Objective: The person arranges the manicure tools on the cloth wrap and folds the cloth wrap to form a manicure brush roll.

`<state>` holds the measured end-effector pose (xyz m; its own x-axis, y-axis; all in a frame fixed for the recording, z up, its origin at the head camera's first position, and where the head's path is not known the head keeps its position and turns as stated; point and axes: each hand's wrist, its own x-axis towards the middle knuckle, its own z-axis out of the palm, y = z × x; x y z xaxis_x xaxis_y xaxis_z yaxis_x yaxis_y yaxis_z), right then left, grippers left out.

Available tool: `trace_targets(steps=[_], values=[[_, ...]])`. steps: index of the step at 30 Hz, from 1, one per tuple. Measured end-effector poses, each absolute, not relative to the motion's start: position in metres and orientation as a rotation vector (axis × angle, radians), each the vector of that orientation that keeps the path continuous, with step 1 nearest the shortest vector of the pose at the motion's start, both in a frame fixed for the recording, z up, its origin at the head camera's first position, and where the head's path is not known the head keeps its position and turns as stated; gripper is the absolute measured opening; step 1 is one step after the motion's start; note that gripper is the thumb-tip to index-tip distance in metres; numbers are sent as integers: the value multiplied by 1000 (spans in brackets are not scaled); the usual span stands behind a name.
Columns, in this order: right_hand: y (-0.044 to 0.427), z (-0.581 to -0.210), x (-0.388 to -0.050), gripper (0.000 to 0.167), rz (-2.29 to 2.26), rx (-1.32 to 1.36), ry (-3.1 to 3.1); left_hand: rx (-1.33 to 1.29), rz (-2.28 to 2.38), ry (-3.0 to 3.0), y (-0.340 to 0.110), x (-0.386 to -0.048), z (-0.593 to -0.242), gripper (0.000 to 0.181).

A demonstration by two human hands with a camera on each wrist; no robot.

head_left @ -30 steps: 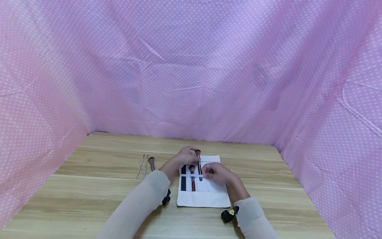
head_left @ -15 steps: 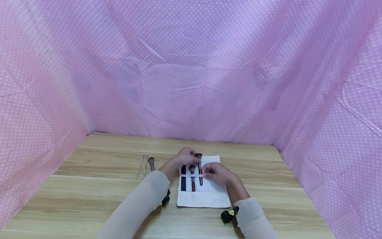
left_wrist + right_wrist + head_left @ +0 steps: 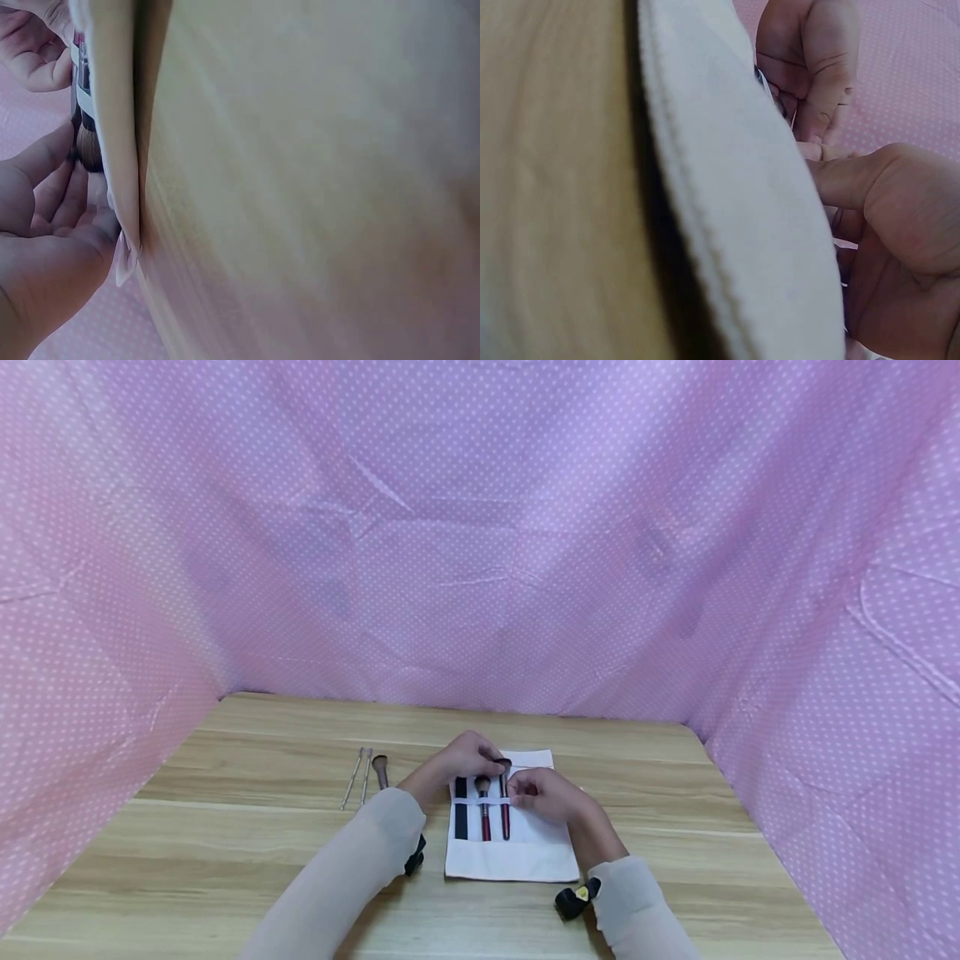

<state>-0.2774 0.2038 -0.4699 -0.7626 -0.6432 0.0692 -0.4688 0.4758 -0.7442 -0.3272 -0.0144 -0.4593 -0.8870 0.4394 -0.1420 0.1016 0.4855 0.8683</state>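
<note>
A white fabric brush roll [image 3: 512,862] lies unrolled on the table. My left hand [image 3: 471,755] pinches a makeup brush with a red handle [image 3: 506,824] near its bristle end. That brush passes under the white elastic band [image 3: 493,801] across the roll. Beside it, a second red-handled makeup brush [image 3: 485,823] sits under the same band. At the band, just right of the held brush, my right hand [image 3: 551,795] pinches the elastic between thumb and forefinger. In the left wrist view, dark bristles [image 3: 88,151] show close to the left fingertips. The right wrist view hides the brushes mostly behind the roll [image 3: 727,150].
Left of the roll lie two thin silvery sticks [image 3: 352,779] and another makeup brush [image 3: 381,770], partly hidden by the left sleeve. A black strip [image 3: 461,818] lies along the roll's left side. Pink dotted cloth [image 3: 480,568] surrounds the wooden table [image 3: 247,827].
The held brush has slid down under the elastic band toward the roll's near pocket, my left hand following it slightly down. My right hand has stayed at the band.
</note>
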Motion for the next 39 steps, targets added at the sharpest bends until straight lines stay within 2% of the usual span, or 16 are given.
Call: trace_targets(steps=[21,39], values=[[203,-469,-276,12,-1116,-901,2519,723,1223,2313,-18,-327,-459,7],[204,-462,-275,9,-1137,-897,2508,729,1160,2304,-19,-325,-455,7]])
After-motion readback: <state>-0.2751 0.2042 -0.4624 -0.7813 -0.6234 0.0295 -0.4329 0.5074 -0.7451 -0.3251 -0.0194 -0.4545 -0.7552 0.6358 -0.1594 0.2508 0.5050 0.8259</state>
